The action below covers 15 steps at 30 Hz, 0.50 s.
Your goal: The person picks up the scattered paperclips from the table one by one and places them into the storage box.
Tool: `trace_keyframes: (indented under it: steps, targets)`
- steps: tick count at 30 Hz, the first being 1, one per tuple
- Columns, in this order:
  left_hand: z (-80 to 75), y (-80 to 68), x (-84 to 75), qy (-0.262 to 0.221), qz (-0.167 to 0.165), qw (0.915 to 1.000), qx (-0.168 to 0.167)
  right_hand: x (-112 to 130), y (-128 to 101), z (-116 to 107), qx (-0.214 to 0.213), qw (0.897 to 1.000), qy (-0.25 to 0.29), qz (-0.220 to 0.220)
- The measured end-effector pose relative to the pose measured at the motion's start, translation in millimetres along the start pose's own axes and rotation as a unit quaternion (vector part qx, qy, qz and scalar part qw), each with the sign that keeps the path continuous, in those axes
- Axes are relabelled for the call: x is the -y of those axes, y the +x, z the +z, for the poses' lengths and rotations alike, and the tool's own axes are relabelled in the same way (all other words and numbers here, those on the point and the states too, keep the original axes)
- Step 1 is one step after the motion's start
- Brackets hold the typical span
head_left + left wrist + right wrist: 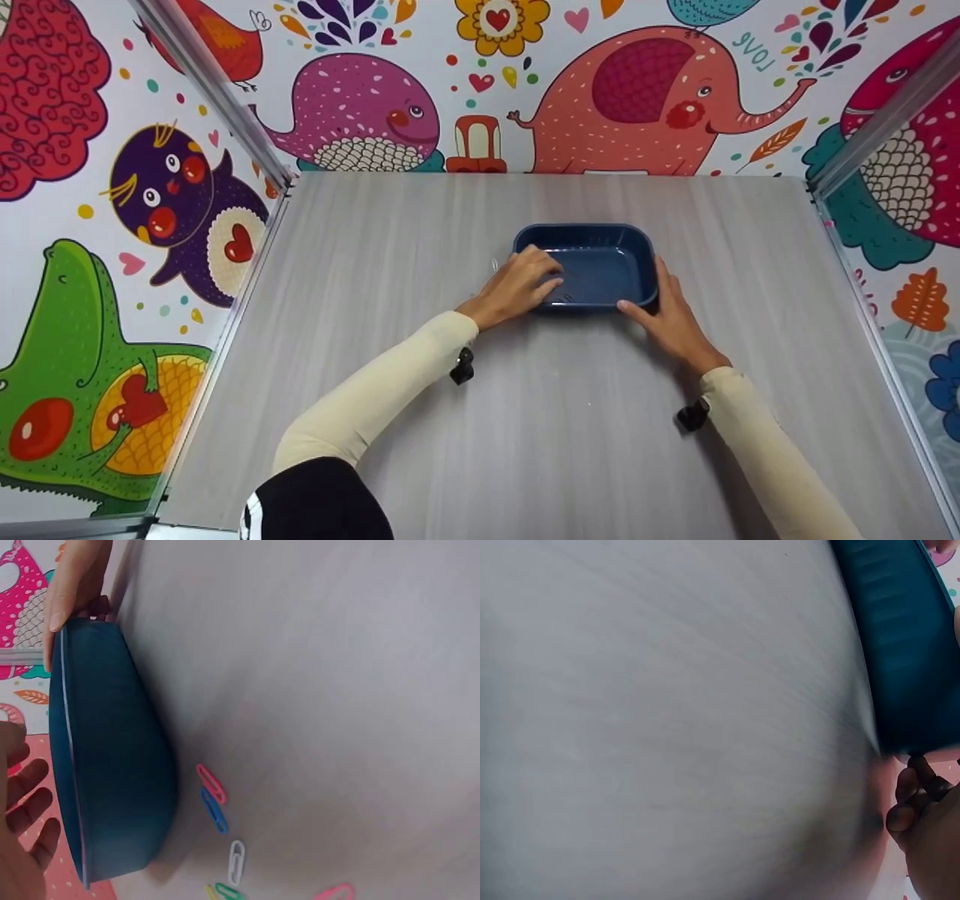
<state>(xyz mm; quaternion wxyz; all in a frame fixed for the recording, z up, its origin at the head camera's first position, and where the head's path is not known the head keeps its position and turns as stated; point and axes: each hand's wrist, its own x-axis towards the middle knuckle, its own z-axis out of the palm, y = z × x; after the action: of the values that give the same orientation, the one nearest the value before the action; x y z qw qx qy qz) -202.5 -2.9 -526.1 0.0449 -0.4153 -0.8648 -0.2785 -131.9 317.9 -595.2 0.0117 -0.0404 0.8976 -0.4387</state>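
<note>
A dark blue rectangular plastic basin (600,274) sits on the table. My right hand (675,322) holds its right end, with the thumb on the front rim and the fingers along the outer side. Over the basin's left end is my left hand (517,285), its fingers bent loosely above the inside; in the left wrist view they are spread, with nothing seen between them. Beside the basin lie several paper clips, among them a pink paper clip (211,784), a blue paper clip (214,810) and a white paper clip (236,862). Small dark marks show inside the basin, too small to identify.
The grey wood-grain table (450,420) is bounded by printed cartoon panels (360,112) at the back and both sides. Metal rails (217,360) run along its side edges. A green paper clip (227,891) lies near the white one.
</note>
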Motion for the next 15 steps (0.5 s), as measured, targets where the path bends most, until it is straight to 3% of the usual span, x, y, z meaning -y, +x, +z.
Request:
trace_keyframes:
  steps: [15]
  targets:
    - [-16.4,-31.8,2.9,-0.047,-0.005,0.9921,-0.116,2.3,-1.0,1.4,-0.008,1.000,-0.001,0.001]
